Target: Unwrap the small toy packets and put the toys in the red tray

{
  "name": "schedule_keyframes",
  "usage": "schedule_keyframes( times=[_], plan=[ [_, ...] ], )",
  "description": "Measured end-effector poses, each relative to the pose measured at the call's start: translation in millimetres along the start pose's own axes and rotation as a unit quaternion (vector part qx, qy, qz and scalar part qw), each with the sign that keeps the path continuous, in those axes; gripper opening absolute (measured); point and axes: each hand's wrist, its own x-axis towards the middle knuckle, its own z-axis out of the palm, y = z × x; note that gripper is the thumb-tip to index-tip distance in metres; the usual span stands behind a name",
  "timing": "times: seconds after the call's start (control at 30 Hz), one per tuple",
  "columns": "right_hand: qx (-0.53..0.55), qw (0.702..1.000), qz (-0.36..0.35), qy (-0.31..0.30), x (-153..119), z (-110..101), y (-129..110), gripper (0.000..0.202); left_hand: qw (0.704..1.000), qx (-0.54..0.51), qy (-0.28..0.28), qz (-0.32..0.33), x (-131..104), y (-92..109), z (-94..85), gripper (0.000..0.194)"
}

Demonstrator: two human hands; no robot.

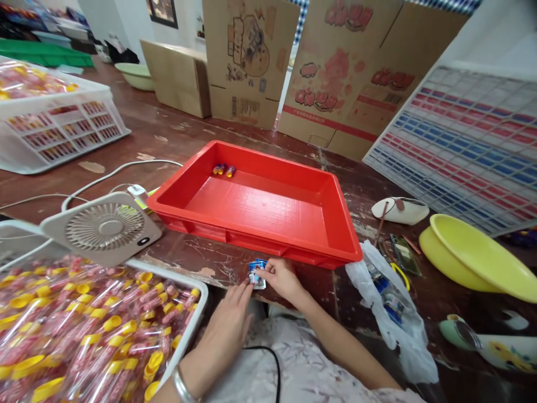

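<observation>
A small stack of blue-and-white printed slips [257, 274] lies at the near edge of the dark table; whether they are labels or thin packets I cannot tell. My right hand [285, 281] pinches the slips from the right between thumb and fingers. Beside them on the left, my left hand [230, 315] is stretched flat, its fingertips at the slips' lower left edge. Just beyond both hands stands a shallow red tray [255, 238]. Several small purple-and-yellow wrapped pieces [224, 169] sit in its far left corner.
A white crate [201, 302] of pink, yellow-capped tubes stands at left, with a fan [111, 226] behind it. Right of the tray are a plastic bag [398, 336], a phone [405, 254] and a yellow basin [474, 257]. Cardboard boxes [251, 61] line the back.
</observation>
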Motion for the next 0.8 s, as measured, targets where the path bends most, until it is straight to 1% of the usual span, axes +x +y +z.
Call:
schedule_keyframes(
  times=[0.1,0.2,0.27,0.33,0.4,0.43,0.5,0.57,0.6,0.67,0.73,0.8],
  plan=[
    [0.06,0.998,-0.016,-0.015,0.2,0.6,6.0,0.033,0.998,0.014,-0.05,-0.025,4.8,5.8,-3.6,0.061],
    [0.075,0.996,-0.028,-0.038,-3.4,-7.7,6.3,0.033,0.996,0.014,-0.078,-0.041,8.4,10.5,-7.0,0.061],
    [0.059,0.996,-0.032,-0.056,-7.5,-16.5,3.9,0.039,0.995,0.016,-0.081,-0.049,9.9,13.8,-7.3,0.059],
    [0.035,0.997,-0.037,-0.063,-13.0,-25.9,0.9,0.044,0.996,0.011,-0.071,-0.054,10.1,17.7,-9.2,0.058],
    [0.013,0.997,-0.057,-0.042,-19.3,-35.0,-1.7,0.046,0.997,-0.006,-0.055,-0.051,8.5,19.4,-16.9,0.056],
    [0.011,0.997,-0.073,-0.024,-22.3,-39.2,-2.7,0.046,0.997,-0.015,-0.046,-0.053,6.5,18.1,-23.9,0.054],
    [0.033,0.995,-0.098,0.011,-27.2,-46.9,-4.5,0.044,0.996,-0.009,-0.038,-0.082,-1.7,8.9,-43.6,0.043],
    [0.092,0.992,-0.083,0.019,-31.0,-52.7,-7.4,0.04,0.988,0.038,-0.048,-0.139,-17.2,-8.0,-67.6,0.029],
    [0.127,0.99,-0.066,0.013,-32.7,-54.5,-9.5,0.039,0.981,0.075,-0.057,-0.17,-27.2,-18.3,-79.1,0.028],
    [0.189,0.982,-0.031,-0.005,-35.5,-55.4,-14.8,0.039,0.965,0.151,-0.089,-0.194,-47.6,-39.0,-97.1,0.032],
    [0.23,0.973,-0.011,-0.022,-36.6,-52.7,-20.3,0.039,0.95,0.197,-0.135,-0.201,-62.6,-55.9,-105.7,0.037],
    [0.259,0.965,-0.005,-0.039,-35.9,-47.5,-24.8,0.039,0.942,0.214,-0.172,-0.195,-68.6,-65.8,-106.1,0.039]
  ],
)
